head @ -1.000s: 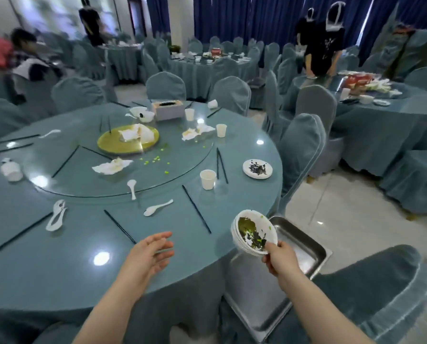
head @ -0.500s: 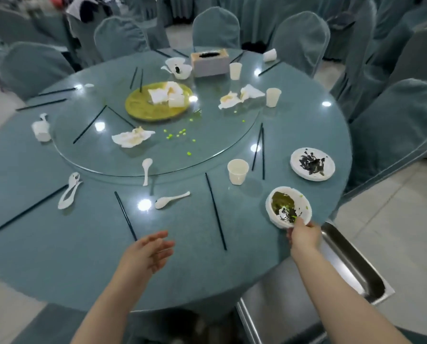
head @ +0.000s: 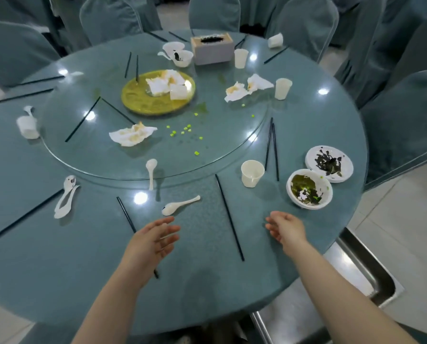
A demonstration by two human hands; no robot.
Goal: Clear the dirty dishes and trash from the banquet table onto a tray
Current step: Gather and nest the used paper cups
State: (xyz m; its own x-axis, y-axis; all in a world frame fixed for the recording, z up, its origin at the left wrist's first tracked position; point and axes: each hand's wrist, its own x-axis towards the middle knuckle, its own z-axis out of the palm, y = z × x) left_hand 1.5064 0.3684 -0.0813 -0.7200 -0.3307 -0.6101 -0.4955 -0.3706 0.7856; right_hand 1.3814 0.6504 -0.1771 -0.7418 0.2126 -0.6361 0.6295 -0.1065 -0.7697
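1. Hands hover empty at lower centre: left hand point(head: 155, 238) and right hand point(head: 285, 229), fingers relaxed, grasping nothing.
2. Dirty bowl point(head: 309, 189) sits at right on the table point(head: 58, 269); tray point(head: 371, 276) waits lower right.
3. Next move, likely: grasp the bowl's rim and carry it level.

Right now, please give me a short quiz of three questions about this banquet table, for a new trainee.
1. True or false: the right hand holds the white bowl with green leftovers.
2. The grey tissue box stands: A) on the round glass turntable, B) on the metal tray.
3. What lies on the round yellow plate?

Key:
1. False; both it and the left hand are empty.
2. A.
3. Crumpled white napkins.
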